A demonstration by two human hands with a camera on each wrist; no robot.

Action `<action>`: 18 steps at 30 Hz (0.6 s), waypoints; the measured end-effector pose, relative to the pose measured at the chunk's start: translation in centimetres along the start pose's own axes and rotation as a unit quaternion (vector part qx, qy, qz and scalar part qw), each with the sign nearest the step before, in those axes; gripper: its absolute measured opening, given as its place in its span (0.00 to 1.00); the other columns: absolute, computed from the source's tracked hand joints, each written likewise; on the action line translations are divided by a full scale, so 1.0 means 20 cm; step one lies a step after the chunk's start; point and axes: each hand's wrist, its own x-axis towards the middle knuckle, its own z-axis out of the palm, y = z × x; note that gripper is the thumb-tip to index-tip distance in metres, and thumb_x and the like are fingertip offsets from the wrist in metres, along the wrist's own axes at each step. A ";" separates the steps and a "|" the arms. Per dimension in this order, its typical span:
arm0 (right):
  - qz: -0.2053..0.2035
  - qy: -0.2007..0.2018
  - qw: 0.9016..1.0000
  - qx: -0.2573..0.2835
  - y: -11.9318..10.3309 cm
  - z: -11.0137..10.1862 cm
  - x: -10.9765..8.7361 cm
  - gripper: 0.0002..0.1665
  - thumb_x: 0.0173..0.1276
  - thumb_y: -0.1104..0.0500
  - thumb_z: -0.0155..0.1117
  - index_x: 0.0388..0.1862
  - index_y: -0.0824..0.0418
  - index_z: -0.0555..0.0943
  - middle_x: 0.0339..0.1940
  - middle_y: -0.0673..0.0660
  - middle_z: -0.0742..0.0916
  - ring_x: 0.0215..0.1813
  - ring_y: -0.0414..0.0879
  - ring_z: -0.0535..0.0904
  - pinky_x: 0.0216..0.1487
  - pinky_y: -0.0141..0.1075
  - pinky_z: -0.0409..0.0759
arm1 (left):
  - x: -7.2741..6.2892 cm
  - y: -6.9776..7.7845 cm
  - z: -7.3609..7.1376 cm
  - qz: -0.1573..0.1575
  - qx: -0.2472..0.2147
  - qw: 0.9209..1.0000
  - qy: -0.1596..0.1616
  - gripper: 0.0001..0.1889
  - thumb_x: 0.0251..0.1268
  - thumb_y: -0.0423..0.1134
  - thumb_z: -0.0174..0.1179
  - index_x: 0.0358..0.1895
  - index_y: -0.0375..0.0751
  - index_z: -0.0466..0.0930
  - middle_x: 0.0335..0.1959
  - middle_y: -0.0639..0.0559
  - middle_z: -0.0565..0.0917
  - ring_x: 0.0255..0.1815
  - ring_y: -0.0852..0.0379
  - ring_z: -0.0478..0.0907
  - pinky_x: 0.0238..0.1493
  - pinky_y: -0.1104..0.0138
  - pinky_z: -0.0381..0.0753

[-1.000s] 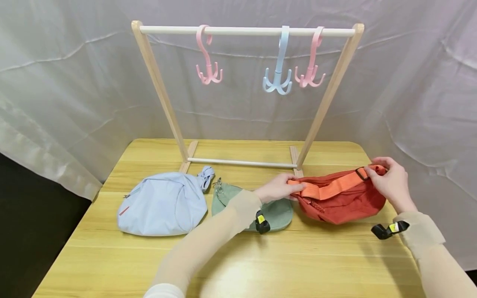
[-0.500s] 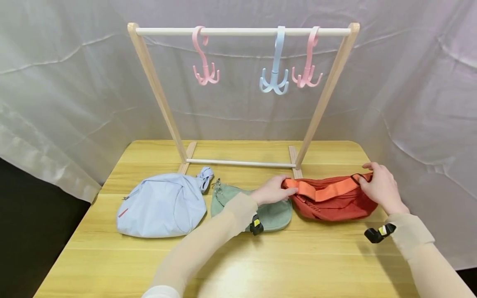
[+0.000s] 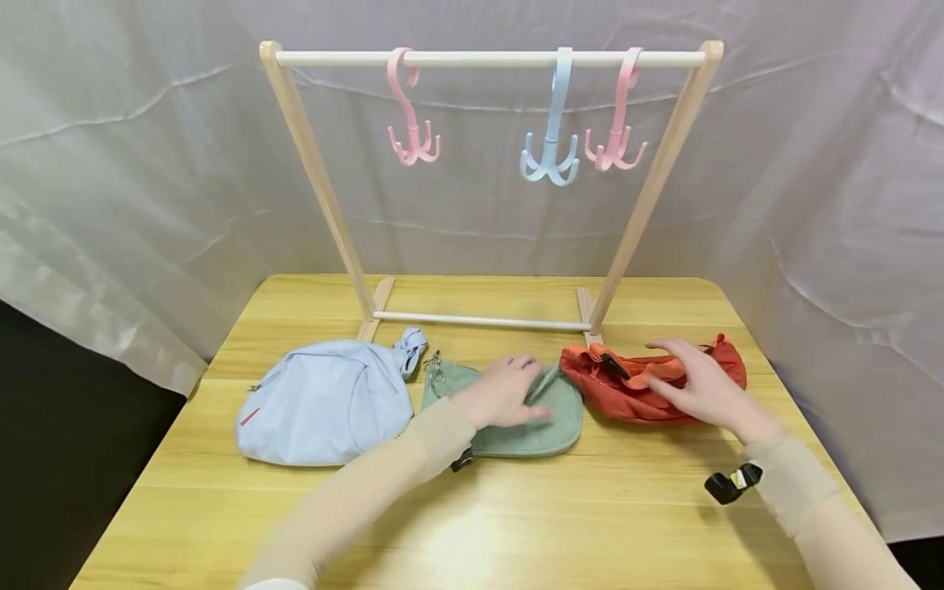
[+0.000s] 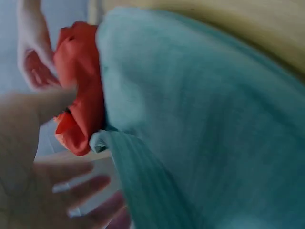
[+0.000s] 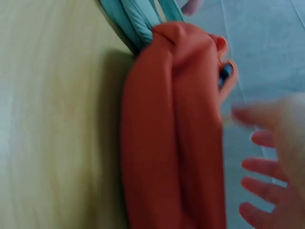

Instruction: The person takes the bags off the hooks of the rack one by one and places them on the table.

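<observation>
A red waist bag [image 3: 627,406] lies on the right of the wooden table, its orange strap [image 3: 666,369] loosely bunched on top. Over it hovers my right hand [image 3: 704,389], fingers spread; in the right wrist view these fingers [image 5: 264,188] show a gap from the red cloth. My left hand [image 3: 501,393] is above a green corduroy bag [image 3: 549,438], with fingers extended and nothing held. From the left wrist, the green bag fills most of the view, its strap [image 4: 143,176] near my fingertips; whether they touch cannot be told.
A light blue bag [image 3: 324,410] with a knotted strap lies at the left. Behind the bags stands a wooden rack [image 3: 317,180] whose white top bar [image 3: 479,59] carries two pink hooks [image 3: 413,139] and one blue hook [image 3: 551,156]. Grey curtains surround the table.
Both hands have let go of the red bag, which now rests lower with its strap slumped. My left hand has moved left over the green bag; the right has come inward.
</observation>
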 end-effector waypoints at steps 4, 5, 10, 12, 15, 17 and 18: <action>0.030 -0.080 0.996 0.035 -0.05 0.04 -0.01 0.48 0.62 0.42 0.74 0.73 0.64 0.67 0.69 0.66 0.77 0.68 0.65 0.75 0.64 0.60 0.73 | -0.09 -0.03 0.03 0.022 0.049 0.997 -0.059 0.51 0.61 0.72 0.58 0.81 0.47 0.54 0.81 0.48 0.59 0.80 0.43 0.59 0.79 0.47 0.60; 0.037 -0.096 0.994 0.039 -0.05 0.04 -0.01 0.52 0.61 0.39 0.74 0.75 0.64 0.65 0.71 0.67 0.75 0.70 0.66 0.73 0.66 0.61 0.72 | -0.11 -0.04 0.04 0.027 0.054 0.996 -0.066 0.52 0.60 0.73 0.58 0.81 0.47 0.53 0.82 0.49 0.58 0.81 0.43 0.58 0.79 0.47 0.60; 0.016 -0.136 0.990 0.022 -0.05 0.10 -0.02 0.64 0.55 0.35 0.77 0.78 0.68 0.59 0.73 0.72 0.72 0.72 0.70 0.68 0.68 0.65 0.68 | -0.18 -0.08 0.06 0.048 0.066 0.993 -0.082 0.56 0.55 0.74 0.63 0.82 0.48 0.50 0.82 0.50 0.57 0.82 0.44 0.55 0.79 0.48 0.61; -0.007 -0.134 0.991 0.008 -0.04 0.12 -0.02 0.66 0.52 0.36 0.79 0.77 0.70 0.59 0.71 0.73 0.73 0.71 0.70 0.69 0.67 0.65 0.68 | -0.20 -0.09 0.07 0.051 0.070 0.993 -0.086 0.57 0.55 0.73 0.64 0.82 0.49 0.50 0.82 0.51 0.56 0.82 0.44 0.55 0.79 0.47 0.61; -0.031 -0.123 0.992 -0.014 -0.04 0.14 -0.03 0.64 0.52 0.40 0.81 0.77 0.69 0.60 0.69 0.72 0.75 0.69 0.69 0.70 0.66 0.66 0.69 | -0.22 -0.11 0.09 0.050 0.068 0.992 -0.091 0.55 0.57 0.70 0.65 0.82 0.50 0.49 0.83 0.51 0.56 0.83 0.43 0.54 0.79 0.48 0.60; -0.036 -0.118 0.992 -0.022 -0.04 0.15 -0.03 0.61 0.53 0.43 0.81 0.76 0.68 0.60 0.68 0.71 0.75 0.68 0.69 0.70 0.65 0.66 0.70 | -0.22 -0.13 0.09 0.047 0.058 0.993 -0.092 0.55 0.58 0.69 0.65 0.82 0.50 0.49 0.83 0.51 0.55 0.83 0.43 0.53 0.80 0.47 0.59; -0.036 -0.116 0.992 -0.022 -0.04 0.16 -0.04 0.59 0.54 0.44 0.80 0.76 0.68 0.61 0.68 0.71 0.75 0.68 0.69 0.70 0.65 0.66 0.70 | -0.23 -0.13 0.10 0.045 0.051 0.993 -0.092 0.54 0.58 0.69 0.65 0.82 0.49 0.49 0.83 0.51 0.55 0.83 0.42 0.52 0.80 0.47 0.58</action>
